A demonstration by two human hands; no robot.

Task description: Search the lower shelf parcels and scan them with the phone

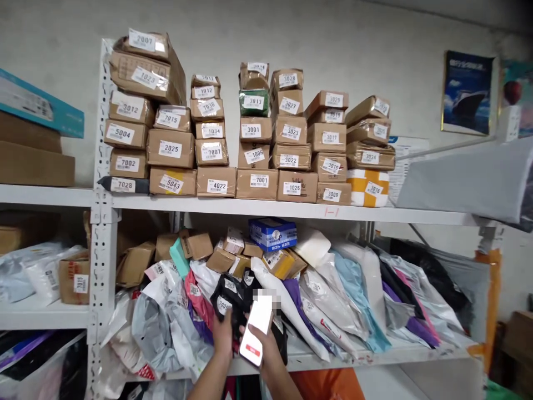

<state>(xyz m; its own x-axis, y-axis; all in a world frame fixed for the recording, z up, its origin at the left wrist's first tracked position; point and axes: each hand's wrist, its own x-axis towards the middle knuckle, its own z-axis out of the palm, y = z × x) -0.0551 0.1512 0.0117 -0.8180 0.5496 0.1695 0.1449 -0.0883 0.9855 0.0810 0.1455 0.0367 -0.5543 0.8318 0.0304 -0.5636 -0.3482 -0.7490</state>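
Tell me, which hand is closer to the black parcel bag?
Left. The left hand touches the black parcel bag from below; the right hand is just to its right, holding a phone.

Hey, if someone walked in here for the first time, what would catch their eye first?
Most striking is the top shelf, packed with stacked cardboard boxes bearing white numbered labels. Below it, a jumbled heap of poly mailer bags spills across the middle shelf, with a blue box at the back. In front, the right hand holds a phone while the left hand is on a black mailer bag.
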